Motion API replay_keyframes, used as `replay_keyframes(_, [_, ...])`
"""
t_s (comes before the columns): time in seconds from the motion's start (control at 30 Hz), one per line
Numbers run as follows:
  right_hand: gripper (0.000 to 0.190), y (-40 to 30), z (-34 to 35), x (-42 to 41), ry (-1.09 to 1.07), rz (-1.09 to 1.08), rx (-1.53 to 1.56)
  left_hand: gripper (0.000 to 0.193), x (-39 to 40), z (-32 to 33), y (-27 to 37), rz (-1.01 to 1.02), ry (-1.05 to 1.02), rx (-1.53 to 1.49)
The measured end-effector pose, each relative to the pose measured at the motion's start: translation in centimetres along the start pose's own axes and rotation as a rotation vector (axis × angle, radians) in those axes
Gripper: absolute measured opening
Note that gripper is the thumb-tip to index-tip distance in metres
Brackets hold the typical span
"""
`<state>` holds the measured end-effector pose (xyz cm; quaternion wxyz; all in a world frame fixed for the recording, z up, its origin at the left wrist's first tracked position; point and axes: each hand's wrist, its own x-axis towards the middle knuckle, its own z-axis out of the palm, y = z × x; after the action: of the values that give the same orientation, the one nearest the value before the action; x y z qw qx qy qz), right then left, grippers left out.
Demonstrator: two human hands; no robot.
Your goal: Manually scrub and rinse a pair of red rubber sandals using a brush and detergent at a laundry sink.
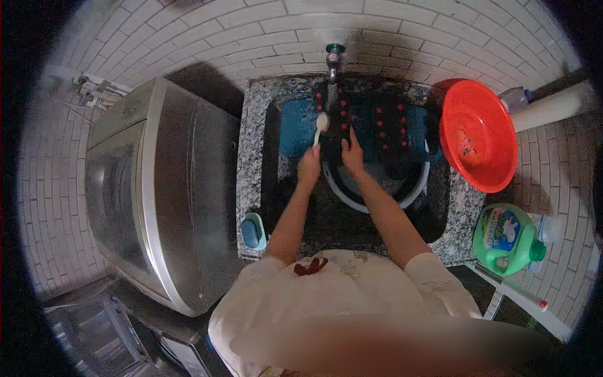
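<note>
My left hand (309,166) grips the handle of a small white brush (321,123), its pale head against a dark item with red dots (333,110), possibly a shoe sole. My right hand (352,153) holds the lower right edge of that dark item, with the fingers partly hidden. Water runs onto its upper end from the metal tap (333,63). A second dark item with red dots (392,125) lies to the right. Both rest over a blue board or panel (296,127) across the dark sink (278,202). A round basin with a pale rim (351,203) sits below my hands.
A red plastic basin (487,165) leans by the right wall. Near it stand a green detergent jug (501,240) and a white pipe (549,106). A soap dish with blue soap (253,231) sits on the granite counter (249,174). Left of the sink stands a metallic washing machine (174,198).
</note>
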<state>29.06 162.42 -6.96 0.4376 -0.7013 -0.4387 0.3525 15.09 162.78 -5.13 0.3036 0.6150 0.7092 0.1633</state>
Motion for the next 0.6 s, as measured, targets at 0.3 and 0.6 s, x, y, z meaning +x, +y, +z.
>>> replay_keyframes(0.3, [0.051, 2.8, 1.2, 1.4, 0.006, -0.063, -0.016, 0.043, 0.9, 2.9, 1.1, 0.249, 0.008, 0.086])
replay_keyframes(0.6, [0.051, 4.6, 0.3, 2.3, 0.01, -0.019, 0.278, 0.028, -2.0, -2.3, -0.3, 0.031, 0.004, 0.033])
